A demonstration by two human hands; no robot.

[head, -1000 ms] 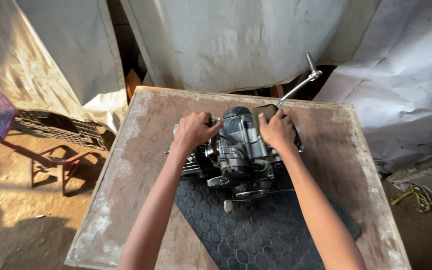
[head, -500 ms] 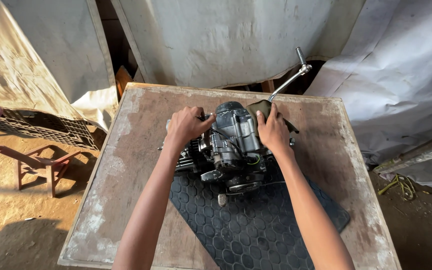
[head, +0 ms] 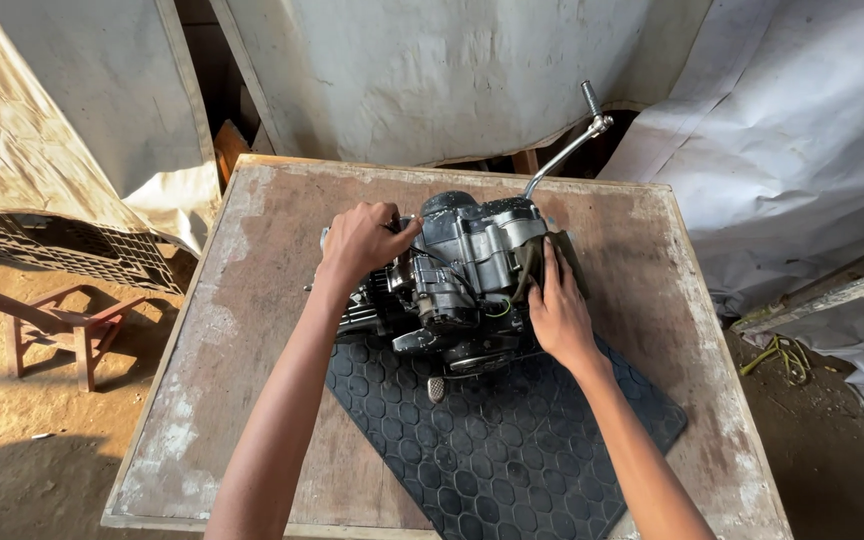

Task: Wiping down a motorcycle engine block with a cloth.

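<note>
Hands [head: 462, 275] flanking the engine [head: 462, 275]

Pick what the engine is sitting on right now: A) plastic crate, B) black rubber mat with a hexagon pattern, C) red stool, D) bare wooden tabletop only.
B: the small motorcycle engine rests on the far end of the black hexagon-pattern rubber mat, which lies on the worn wooden table; the left hand and right hand grip it on either side.
</note>
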